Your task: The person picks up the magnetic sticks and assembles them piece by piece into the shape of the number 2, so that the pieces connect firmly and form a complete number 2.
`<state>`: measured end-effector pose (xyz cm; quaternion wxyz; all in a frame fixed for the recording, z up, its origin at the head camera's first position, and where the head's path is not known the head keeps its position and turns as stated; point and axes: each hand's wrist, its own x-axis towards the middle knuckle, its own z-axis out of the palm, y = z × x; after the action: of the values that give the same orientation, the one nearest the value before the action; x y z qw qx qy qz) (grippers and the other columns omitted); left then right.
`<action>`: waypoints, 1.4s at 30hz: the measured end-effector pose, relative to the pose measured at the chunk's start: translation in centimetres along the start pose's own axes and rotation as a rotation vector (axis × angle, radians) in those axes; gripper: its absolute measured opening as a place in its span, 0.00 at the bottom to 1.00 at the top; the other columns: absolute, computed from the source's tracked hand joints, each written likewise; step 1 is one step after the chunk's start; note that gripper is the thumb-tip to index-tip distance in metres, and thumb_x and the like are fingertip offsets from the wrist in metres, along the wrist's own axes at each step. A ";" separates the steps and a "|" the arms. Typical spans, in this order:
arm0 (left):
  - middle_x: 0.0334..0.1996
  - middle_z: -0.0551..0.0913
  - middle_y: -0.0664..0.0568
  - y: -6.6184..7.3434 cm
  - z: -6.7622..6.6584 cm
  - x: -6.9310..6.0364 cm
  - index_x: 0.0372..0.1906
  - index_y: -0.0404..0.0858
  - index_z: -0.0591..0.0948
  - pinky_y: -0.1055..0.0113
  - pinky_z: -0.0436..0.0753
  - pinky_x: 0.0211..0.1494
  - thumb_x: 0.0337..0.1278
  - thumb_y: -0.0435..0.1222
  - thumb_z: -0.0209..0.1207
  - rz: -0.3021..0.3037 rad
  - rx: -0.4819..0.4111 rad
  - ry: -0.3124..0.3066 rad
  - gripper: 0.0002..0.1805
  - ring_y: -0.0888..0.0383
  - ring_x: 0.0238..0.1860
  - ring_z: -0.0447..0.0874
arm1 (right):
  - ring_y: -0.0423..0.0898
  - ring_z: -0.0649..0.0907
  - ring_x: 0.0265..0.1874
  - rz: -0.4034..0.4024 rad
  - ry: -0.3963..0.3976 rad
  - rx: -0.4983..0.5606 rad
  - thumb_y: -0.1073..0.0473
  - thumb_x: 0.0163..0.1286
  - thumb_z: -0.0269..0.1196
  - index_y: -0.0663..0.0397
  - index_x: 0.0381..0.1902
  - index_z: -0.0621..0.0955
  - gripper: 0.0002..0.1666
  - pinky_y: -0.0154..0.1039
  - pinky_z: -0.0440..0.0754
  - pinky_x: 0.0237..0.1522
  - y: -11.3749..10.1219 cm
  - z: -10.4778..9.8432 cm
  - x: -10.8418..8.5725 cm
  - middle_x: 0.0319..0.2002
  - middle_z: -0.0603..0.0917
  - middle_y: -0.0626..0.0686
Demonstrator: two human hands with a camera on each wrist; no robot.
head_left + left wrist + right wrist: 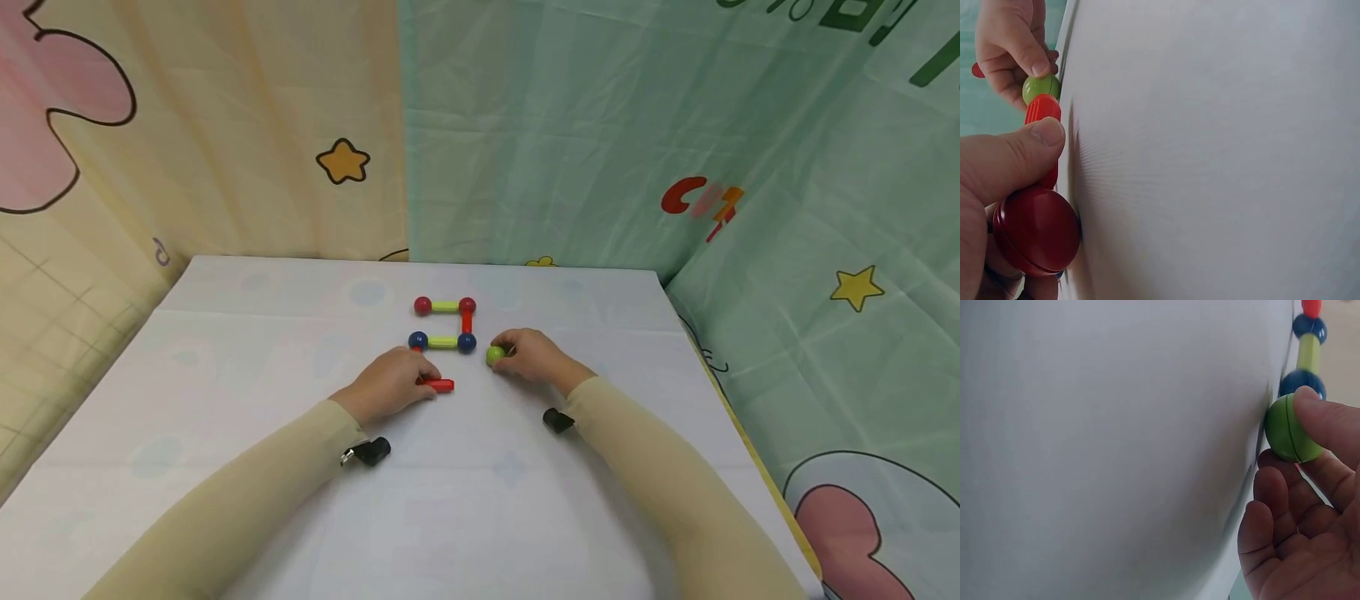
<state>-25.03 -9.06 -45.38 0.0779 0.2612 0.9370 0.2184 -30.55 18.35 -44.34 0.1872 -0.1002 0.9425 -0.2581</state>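
Note:
My left hand (390, 385) grips a red rod (442, 386), its thumb on top. In the left wrist view a dark red ball (1038, 232) sits at the rod's near end, by the fingers. To the right, my right hand (534, 358) pinches a green ball (1289, 428) between thumb and fingers, a short way from the rod's free end. Beyond the hands lies a joined shape of red balls (423, 306), blue balls (467, 343), yellow-green rods (442, 342) and a red rod. Another red piece below the left blue ball is partly covered by my left hand.
The pieces lie on a table with a white cloth (480, 500). Printed curtains (525, 150) hang behind it and along its right side. A black device (371, 452) is strapped at each wrist.

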 end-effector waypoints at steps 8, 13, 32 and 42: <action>0.40 0.90 0.59 0.0 -0.4 0.9 0.50 0.46 0.92 0.60 0.81 0.54 0.64 0.43 0.72 -0.020 -0.006 -0.020 0.12 0.57 0.44 0.80 | 0.48 0.80 0.49 -0.034 -0.026 -0.002 0.53 0.70 0.73 0.49 0.64 0.83 0.26 0.42 0.83 0.56 -0.9 1.2 -0.9 0.50 0.85 0.49; 0.40 0.90 0.59 -0.1 -0.4 1.3 0.51 0.46 0.92 0.60 0.81 0.54 0.64 0.43 0.72 -0.027 -0.004 -0.027 0.13 0.57 0.44 0.80 | 0.46 0.81 0.46 -0.075 -0.029 -0.023 0.53 0.70 0.73 0.49 0.63 0.84 0.25 0.41 0.83 0.53 -1.5 1.7 -1.3 0.47 0.86 0.48; 0.41 0.91 0.60 -0.2 0.0 2.1 0.51 0.46 0.92 0.58 0.83 0.57 0.62 0.44 0.74 -0.016 -0.025 0.006 0.14 0.57 0.43 0.81 | 0.44 0.81 0.43 -0.163 -0.040 -0.056 0.52 0.70 0.74 0.49 0.62 0.85 0.24 0.39 0.82 0.50 -2.7 2.8 -1.2 0.46 0.87 0.47; 0.42 0.91 0.59 0.0 0.0 2.0 0.51 0.46 0.91 0.58 0.82 0.59 0.63 0.43 0.73 -0.050 -0.028 -0.002 0.14 0.56 0.46 0.80 | 0.44 0.81 0.45 -0.138 -0.052 -0.051 0.52 0.70 0.74 0.49 0.63 0.85 0.26 0.41 0.83 0.53 -2.8 2.9 -1.3 0.48 0.87 0.48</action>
<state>-26.69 -8.04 -45.48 0.0877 0.2369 0.9400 0.2293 -27.90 15.03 -44.75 0.1906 -0.1764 0.9345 -0.2435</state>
